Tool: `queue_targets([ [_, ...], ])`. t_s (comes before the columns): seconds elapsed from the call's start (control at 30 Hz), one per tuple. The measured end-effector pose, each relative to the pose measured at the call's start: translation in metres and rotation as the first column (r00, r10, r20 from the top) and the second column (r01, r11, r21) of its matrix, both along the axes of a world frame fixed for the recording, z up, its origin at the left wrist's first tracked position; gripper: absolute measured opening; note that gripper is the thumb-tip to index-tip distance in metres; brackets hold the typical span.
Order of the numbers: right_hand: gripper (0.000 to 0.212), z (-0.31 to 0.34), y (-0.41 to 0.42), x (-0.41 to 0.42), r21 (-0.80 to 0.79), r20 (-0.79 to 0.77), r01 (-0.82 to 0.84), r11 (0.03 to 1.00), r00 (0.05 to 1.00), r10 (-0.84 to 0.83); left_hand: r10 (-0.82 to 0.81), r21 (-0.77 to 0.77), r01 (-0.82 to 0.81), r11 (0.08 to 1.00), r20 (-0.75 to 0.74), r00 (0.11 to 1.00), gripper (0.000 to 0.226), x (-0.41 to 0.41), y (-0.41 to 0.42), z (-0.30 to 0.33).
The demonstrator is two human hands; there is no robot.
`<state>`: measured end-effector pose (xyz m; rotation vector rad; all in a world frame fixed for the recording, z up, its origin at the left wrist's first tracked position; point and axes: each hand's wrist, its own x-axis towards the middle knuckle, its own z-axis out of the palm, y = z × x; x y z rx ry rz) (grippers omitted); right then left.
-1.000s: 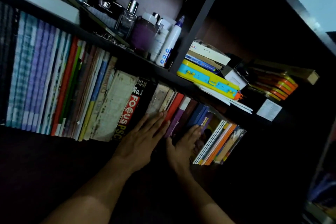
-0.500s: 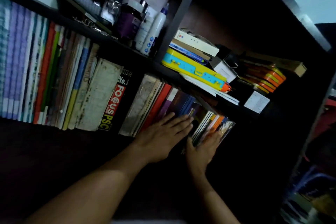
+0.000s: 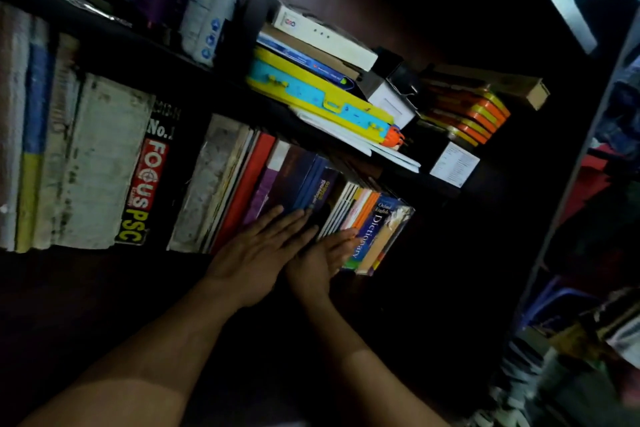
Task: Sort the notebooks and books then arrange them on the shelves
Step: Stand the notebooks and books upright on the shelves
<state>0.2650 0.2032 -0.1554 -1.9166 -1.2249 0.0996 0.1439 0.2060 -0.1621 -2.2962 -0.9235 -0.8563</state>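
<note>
A row of books stands on a dark shelf (image 3: 104, 263). At its left are worn pale volumes (image 3: 100, 163) and a black "FOCUS PSC" book (image 3: 145, 184). Further right come red, purple and blue spines (image 3: 277, 177), then thin notebooks (image 3: 343, 204) and a blue dictionary (image 3: 377, 229) at the row's right end. My left hand (image 3: 259, 253) lies flat with straight fingers against the purple and blue spines. My right hand (image 3: 322, 260) presses flat on the thin notebooks beside the dictionary. Both hands touch side by side.
The shelf above holds a yellow and blue case (image 3: 318, 100), a white box (image 3: 322, 38), stacked orange tins (image 3: 474, 114) and a paper card (image 3: 453, 163). Bottles (image 3: 207, 10) stand at the upper left. A dark upright panel (image 3: 554, 184) bounds the shelf on the right, with clutter beyond.
Both hands have slid to the right along the book spines. The books at the right end now stand closer together and the dictionary's cover shows.
</note>
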Motion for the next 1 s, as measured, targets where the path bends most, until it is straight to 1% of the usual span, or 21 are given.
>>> queue_targets([
  [0.03, 0.093, 0.001, -0.012, 0.008, 0.009, -0.033, -0.11, 0.994, 0.993, 0.11, -0.031, -0.024, 0.031, 0.999, -0.006, 1.0, 0.082, -0.001, -0.001, 0.002],
  [0.07, 0.093, 0.002, -0.021, 0.016, 0.062, -0.044, -0.177, 0.982, 0.983, 0.18, -0.048, -0.044, 0.047, 0.998, -0.025, 0.999, 0.083, -0.002, -0.001, 0.003],
  [0.1, 0.086, 0.004, -0.031, 0.025, 0.135, -0.056, -0.196, 0.971, 0.977, 0.205, -0.053, -0.074, 0.05, 0.996, -0.041, 0.998, 0.09, -0.002, -0.003, 0.004],
  [0.13, 0.075, 0.007, -0.034, 0.034, 0.23, -0.083, -0.145, 0.962, 0.982, 0.168, -0.043, -0.1, 0.039, 0.994, -0.046, 0.998, 0.1, 0.0, -0.005, 0.006],
  [0.17, 0.066, 0.014, -0.037, 0.044, 0.301, -0.17, -0.032, 0.953, 0.982, 0.087, -0.03, -0.111, 0.025, 0.993, -0.046, 0.999, 0.107, 0.003, -0.007, 0.006],
  [0.2, 0.062, 0.022, -0.033, 0.054, 0.323, -0.298, 0.11, 0.94, 0.955, -0.01, -0.017, -0.104, 0.013, 0.995, -0.036, 0.999, 0.11, 0.007, -0.008, 0.007],
  [0.23, 0.062, 0.031, -0.027, 0.062, 0.29, -0.422, 0.234, 0.928, 0.902, -0.095, -0.006, -0.081, 0.003, 0.997, -0.027, 1.0, 0.109, 0.009, -0.009, 0.006],
  [0.27, 0.065, 0.038, -0.015, 0.071, 0.233, -0.502, 0.322, 0.918, 0.848, -0.171, -0.001, -0.054, 0.0, 0.999, -0.026, 1.0, 0.107, 0.011, -0.009, 0.005],
  [0.3, 0.068, 0.044, -0.006, 0.075, 0.173, -0.528, 0.37, 0.913, 0.817, -0.231, 0.007, -0.04, -0.008, 0.999, -0.024, 1.0, 0.105, 0.012, -0.009, 0.005],
  [0.37, 0.069, 0.049, 0.015, 0.075, 0.11, -0.479, 0.365, 0.925, 0.834, -0.272, 0.019, -0.047, -0.02, 0.999, -0.014, 1.0, 0.104, 0.01, -0.009, 0.004],
  [0.43, 0.057, 0.049, 0.026, 0.068, 0.05, -0.345, 0.323, 0.945, 0.894, -0.287, 0.013, -0.077, -0.014, 0.997, -0.013, 1.0, 0.107, 0.009, -0.008, 0.003],
  [0.5, 0.043, 0.052, 0.033, 0.064, 0.032, -0.213, 0.333, 0.942, 0.923, -0.319, 0.001, -0.074, -0.001, 0.997, -0.003, 1.0, 0.109, 0.008, -0.005, 0.003],
  [0.57, 0.045, 0.051, 0.036, 0.068, 0.026, -0.159, 0.297, 0.955, 0.944, -0.289, -0.002, -0.068, 0.004, 0.998, 0.018, 1.0, 0.108, 0.008, -0.003, 0.002],
  [0.6, 0.047, 0.049, 0.035, 0.07, 0.034, -0.193, 0.29, 0.957, 0.941, -0.278, -0.002, -0.068, 0.003, 0.998, 0.023, 1.0, 0.107, 0.008, -0.002, 0.002],
  [0.7, 0.061, 0.045, 0.029, 0.069, 0.186, -0.473, 0.269, 0.945, 0.868, -0.154, 0.003, -0.083, -0.001, 0.997, 0.024, 1.0, 0.106, 0.009, -0.003, 0.001],
  [0.73, 0.065, 0.045, 0.028, 0.064, 0.244, -0.552, 0.257, 0.935, 0.83, -0.084, 0.004, -0.084, -0.002, 0.996, 0.027, 1.0, 0.105, 0.009, -0.003, 0.001],
  [0.77, 0.069, 0.041, 0.031, 0.061, 0.289, -0.59, 0.23, 0.929, 0.807, -0.016, 0.003, -0.082, -0.001, 0.997, 0.03, 1.0, 0.105, 0.01, -0.003, 0.001],
  [0.8, 0.074, 0.035, 0.034, 0.059, 0.295, -0.63, 0.175, 0.939, 0.774, 0.054, 0.006, -0.075, -0.004, 0.997, 0.032, 0.999, 0.103, 0.009, -0.002, 0.001],
  [0.87, 0.094, -0.002, 0.067, 0.099, 0.266, -0.704, 0.024, 0.964, 0.688, 0.177, 0.016, -0.064, -0.014, 0.998, 0.035, 0.999, 0.1, 0.009, -0.001, 0.0],
  [0.93, 0.104, -0.029, 0.08, 0.134, 0.264, -0.726, -0.066, 0.962, 0.644, 0.243, 0.025, -0.068, -0.023, 0.997, 0.029, 0.999, 0.097, 0.006, -0.001, -0.002],
  [1.0, 0.104, -0.014, 0.054, 0.118, 0.226, -0.696, -0.091, 0.97, 0.681, 0.226, 0.024, -0.073, -0.022, 0.997, 0.027, 0.999, 0.095, 0.007, -0.001, -0.002],
])
